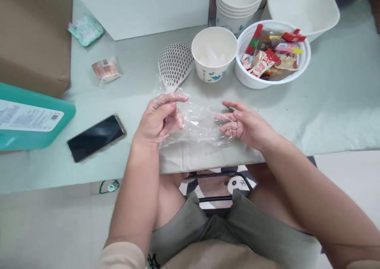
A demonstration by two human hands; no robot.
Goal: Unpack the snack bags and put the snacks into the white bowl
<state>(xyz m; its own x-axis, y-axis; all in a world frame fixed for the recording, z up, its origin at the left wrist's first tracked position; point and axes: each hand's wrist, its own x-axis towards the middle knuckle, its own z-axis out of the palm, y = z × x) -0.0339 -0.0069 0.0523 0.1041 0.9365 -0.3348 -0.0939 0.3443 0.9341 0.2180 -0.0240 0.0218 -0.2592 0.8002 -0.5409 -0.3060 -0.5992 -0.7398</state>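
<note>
A crinkled sheet of clear plastic film (197, 122) stretches between my two hands, just over the near part of the table. My left hand (158, 118) has curled fingers and thumb on its left end, with some of the film draped over the index finger. The right end is caught around the fingers of my right hand (247, 122), which are bent and slightly apart. Just beyond the film lies a grey perforated skimmer (175, 63), its handle partly behind the film. Beside it stands a white paper cup (212, 69) with something whitish and translucent inside.
A white bowl (255, 79) of wrapped snacks, stacked paper cups (237, 15) and a white square tub (303, 7) stand at the back right. On the left are a phone (96, 138), a green jug (35, 138), a wrapped snack (107, 69), a green packet (86, 30) and a cardboard box (35, 35).
</note>
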